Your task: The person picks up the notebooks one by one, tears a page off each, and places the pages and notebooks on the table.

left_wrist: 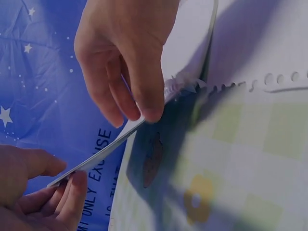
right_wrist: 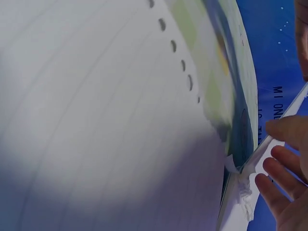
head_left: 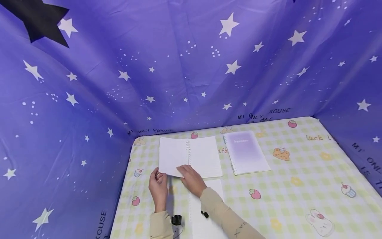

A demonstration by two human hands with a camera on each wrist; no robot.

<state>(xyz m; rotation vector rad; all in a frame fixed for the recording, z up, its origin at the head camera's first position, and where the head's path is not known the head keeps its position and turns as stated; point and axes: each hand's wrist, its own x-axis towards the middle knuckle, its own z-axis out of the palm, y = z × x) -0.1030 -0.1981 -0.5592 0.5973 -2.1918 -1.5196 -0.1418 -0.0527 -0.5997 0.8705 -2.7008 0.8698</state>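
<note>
A spiral notebook lies open on white pages, its coil upright down the middle. My left hand pinches the near left corner of the notebook, and in the left wrist view the held edge slants up off the cloth. Nearer the coil, my right hand holds the same near edge, thumb on one side and fingers on the page side. Under the right forearm lies a white lined sheet with punched holes along one side. In the right wrist view this sheet fills most of the picture.
To the right lies a closed spiral notebook with a purple cover. A green checked cloth with printed strawberries and cakes covers the table. A blue curtain with stars hangs behind and along both sides.
</note>
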